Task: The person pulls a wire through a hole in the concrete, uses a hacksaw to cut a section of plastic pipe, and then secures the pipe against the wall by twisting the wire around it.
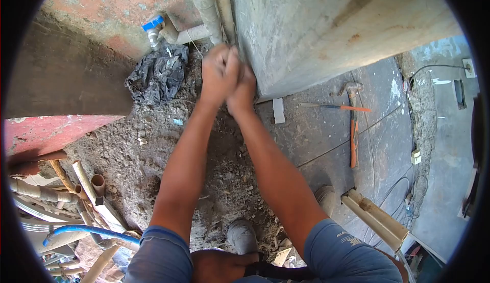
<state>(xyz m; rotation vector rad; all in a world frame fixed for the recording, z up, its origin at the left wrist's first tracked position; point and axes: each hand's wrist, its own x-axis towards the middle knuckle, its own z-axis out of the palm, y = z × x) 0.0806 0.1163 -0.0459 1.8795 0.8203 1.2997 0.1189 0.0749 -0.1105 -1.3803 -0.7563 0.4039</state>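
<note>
Both my hands are close together at the foot of two upright pipes (206, 8), beside the corner of a grey wall. My left hand (216, 78) is closed, slightly blurred, and overlaps the right. Just behind it, my right hand (244, 88) also has its fingers curled in. Whatever they grip is hidden between the fingers. A thin wire (193, 43) curves down near my left hand. To the left, a tap with a blue handle (152, 23) sticks out from the pipework above a crumpled black plastic bag (159, 74).
On the grey floor to the right lie a hammer (353, 130), a thin tool with an orange end (334, 107) and a white strip (278, 110). Pipe pieces and a blue hose (92, 229) are heaped at lower left. Loose soil (153, 150) lies below my arms.
</note>
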